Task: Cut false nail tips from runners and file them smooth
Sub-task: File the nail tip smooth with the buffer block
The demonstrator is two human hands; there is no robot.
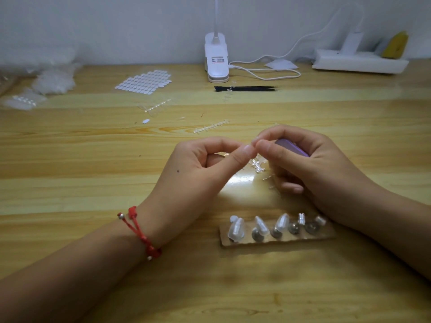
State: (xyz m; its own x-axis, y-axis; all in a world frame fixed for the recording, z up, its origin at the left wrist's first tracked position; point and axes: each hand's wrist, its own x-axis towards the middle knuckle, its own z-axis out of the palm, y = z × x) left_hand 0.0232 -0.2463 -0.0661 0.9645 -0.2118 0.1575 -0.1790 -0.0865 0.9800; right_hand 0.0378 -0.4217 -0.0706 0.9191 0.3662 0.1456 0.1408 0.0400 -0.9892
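Just beyond the cardboard strip [277, 240], the left hand [198, 164] and right hand [310, 164] are meeting fingertip to fingertip, both pinching what seems a clear nail tip [253, 142] midway between them, its axis unclear, while the right is also curling around a purple tool [292, 148].

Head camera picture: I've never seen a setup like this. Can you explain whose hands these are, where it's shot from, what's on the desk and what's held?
There is no machine here. One camera worn on the person's head looks down at two bare hands over a wooden table. The left hand, with a red bracelet, pinches a small clear piece, probably a nail tip. The right hand grips a purple tool, its fingertips meeting the left's. Under them lie clear cut-off bits. Nearer the camera, a cardboard strip carries clear tips on round stands. Farther off lie an empty runner, a sheet of white ovals, black tweezers and a clip lamp.
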